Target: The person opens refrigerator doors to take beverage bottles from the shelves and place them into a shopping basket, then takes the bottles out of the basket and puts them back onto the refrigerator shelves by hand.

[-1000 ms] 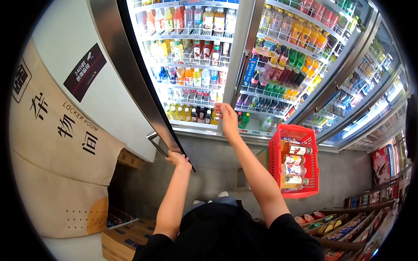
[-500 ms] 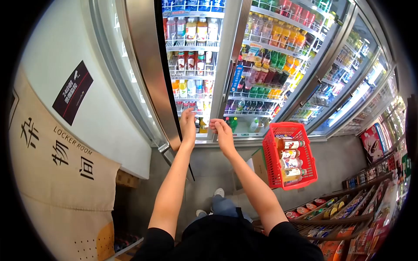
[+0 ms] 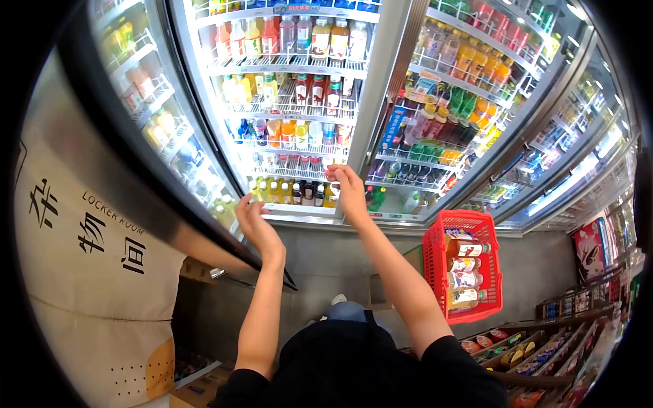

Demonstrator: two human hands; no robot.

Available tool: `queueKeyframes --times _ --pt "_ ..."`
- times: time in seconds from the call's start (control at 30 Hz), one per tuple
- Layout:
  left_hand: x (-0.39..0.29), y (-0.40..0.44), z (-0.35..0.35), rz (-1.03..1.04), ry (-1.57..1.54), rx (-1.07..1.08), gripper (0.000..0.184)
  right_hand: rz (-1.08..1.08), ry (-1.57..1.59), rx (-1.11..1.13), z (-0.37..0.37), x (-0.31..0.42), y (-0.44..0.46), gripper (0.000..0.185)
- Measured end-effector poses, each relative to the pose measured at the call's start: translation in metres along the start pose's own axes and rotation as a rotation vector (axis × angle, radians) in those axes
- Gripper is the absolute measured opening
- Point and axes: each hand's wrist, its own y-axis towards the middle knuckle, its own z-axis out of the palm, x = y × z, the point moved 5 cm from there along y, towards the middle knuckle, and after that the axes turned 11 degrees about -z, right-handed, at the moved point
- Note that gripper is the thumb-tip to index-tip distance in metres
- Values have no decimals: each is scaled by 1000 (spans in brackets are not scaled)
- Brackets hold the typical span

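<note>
My left hand (image 3: 257, 224) is at the inner side of the swung-open cooler door (image 3: 136, 136), its fingers raised and apart; whether the palm touches the door I cannot tell. In front of the open cooler, my right hand (image 3: 350, 192) hangs before the lower shelves with half-curled fingers, a gap by the thumb and nothing visible in it. Behind the hands stand shelves of bottled drinks: orange bottles (image 3: 288, 132), red-labelled bottles (image 3: 317, 90) and, at the bottom, yellow bottles (image 3: 274, 190). To the right, a red shopping basket (image 3: 439, 272) holds several bottles (image 3: 468, 279) lying on their sides.
More glass-door coolers (image 3: 530, 146) run along the right. A cardboard box (image 3: 378, 291) is beside the basket on the grey floor (image 3: 320, 262). Snack shelves (image 3: 544, 347) stand at lower right. A beige curtain (image 3: 102, 292) marked LOCKER ROOM hangs at left.
The cooler door has swung wider to the left, showing more shelves. My left hand has moved left and down with its fingers spreading; my right hand has stayed before the cooler.
</note>
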Motion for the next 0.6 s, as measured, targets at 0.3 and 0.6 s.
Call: queueKeyframes --times 0.3,0.6 --pt "46 49 147 -214 237 595 26 76 9 68 -31 -40 55 28" --pt "102 138 192 -385 358 729 33 169 -7 41 -52 -89 85 27"
